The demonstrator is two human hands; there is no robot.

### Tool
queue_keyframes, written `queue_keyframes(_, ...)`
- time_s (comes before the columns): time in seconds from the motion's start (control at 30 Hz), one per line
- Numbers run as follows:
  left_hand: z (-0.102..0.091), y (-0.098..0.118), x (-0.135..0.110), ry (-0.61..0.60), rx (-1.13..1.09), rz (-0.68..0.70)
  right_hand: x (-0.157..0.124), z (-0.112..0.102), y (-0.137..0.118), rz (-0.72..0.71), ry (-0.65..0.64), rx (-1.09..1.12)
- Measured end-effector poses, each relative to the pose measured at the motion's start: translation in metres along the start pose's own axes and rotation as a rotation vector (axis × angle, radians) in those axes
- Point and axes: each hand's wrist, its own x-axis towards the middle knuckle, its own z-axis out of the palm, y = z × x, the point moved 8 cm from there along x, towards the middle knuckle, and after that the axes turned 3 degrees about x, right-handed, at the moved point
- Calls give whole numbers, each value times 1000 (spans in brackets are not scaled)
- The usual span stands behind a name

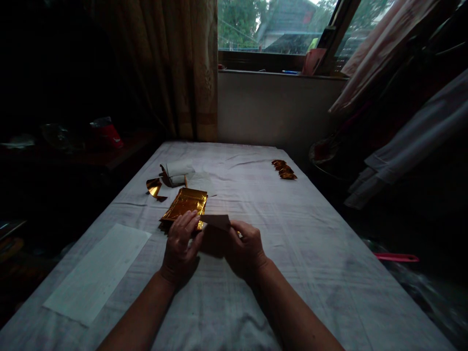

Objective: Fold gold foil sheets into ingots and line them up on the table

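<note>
A dark sheet of paper (216, 222), seemingly foil paper seen from its dull side, is held up between my two hands over the table. My left hand (182, 243) pinches its left end, and my right hand (247, 242) grips its right end with thumb and fingers. Just behind my left hand lies a stack of shiny gold foil sheets (188, 201). Whether the held sheet is creased or folded is hard to make out in this dim light.
White cloth covers the table (292, 273). A pale paper strip (100, 273) lies at left. Behind the stack are curled gold foil scraps (155, 187) and pale papers (179, 168). Several folded gold pieces (284, 169) sit at the far right. Clothes (420, 131) hang at right.
</note>
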Motion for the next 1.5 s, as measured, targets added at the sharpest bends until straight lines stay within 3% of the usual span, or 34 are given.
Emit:
queue_keyframes(0.1, 1, -4, -2, 26, 34, -39, 3, -14, 29, 308, 133, 249)
queue_keyframes(0.17, 6, -4, -3, -16, 51, -50, 4, -16, 49, 456, 131, 348)
queue_keyframes(0.23, 14, -1, -5, -84, 50, -29, 1, -21, 70, 589, 124, 305)
queue_keyframes(0.3, 24, 7, -6, -176, 27, 21, -5, -35, 86, 657, 128, 87)
queue_keyframes(0.37, 36, 16, -10, -285, -1, 79, -7, -47, 91, 609, 96, -129)
queue_keyframes(0.43, 48, 24, -13, -395, -14, 119, -9, -54, 93, 534, 82, -203)
queue_keyframes(0.6, 73, 32, -18, -615, -13, 99, -21, -49, 95, 476, -72, -46)
queue_keyframes(0.73, 83, 33, -18, -677, -18, 51, -32, -47, 85, 428, -137, -8)
queue_keyframes(0.93, 86, 30, -17, -663, -45, -6, -42, -47, 52, 122, -224, -171)
queue_keyframes(1.13, 80, 33, -15, -625, -65, -6, -48, -41, 33, -9, -276, -421)
queue_keyframes(1.3, 78, 31, -16, -601, -75, -17, -48, -40, 26, -9, -280, -586)
queue_keyframes(1.4, 79, 22, -19, -601, -108, -45, -45, -40, 31, 11, -272, -579)
queue_keyframes(1.5, 74, 11, -20, -523, -155, -82, -38, -43, 41, 53, -211, -528)
